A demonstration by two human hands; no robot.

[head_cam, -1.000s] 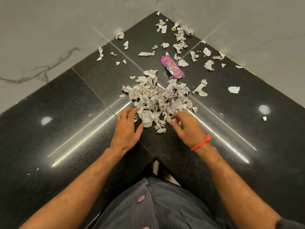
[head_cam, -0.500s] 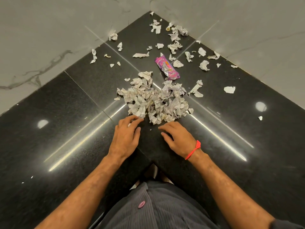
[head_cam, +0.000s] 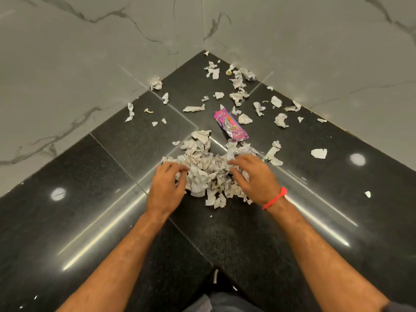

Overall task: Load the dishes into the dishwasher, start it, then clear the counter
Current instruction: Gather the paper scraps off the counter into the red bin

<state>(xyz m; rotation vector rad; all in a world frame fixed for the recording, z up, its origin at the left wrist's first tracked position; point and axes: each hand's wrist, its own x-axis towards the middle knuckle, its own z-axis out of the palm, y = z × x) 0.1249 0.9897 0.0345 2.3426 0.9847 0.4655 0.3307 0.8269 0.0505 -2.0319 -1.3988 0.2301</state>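
Your left hand (head_cam: 165, 188) and right hand (head_cam: 253, 176), fingers curled, clutch the heap of crumpled grey-white paper scraps (head_cam: 208, 172) mid black polished stone bench (head_cam: 90, 199). Lift loosely and scraps may spill; far strays remain.

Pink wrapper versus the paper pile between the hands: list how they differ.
The pink wrapper is one flat, glossy, printed piece; the paper pile is many crumpled grey-white scraps heaped together. The wrapper lies untouched beyond the pile; the pile is cupped between the left hand and right hand. Both lie on the black counter.
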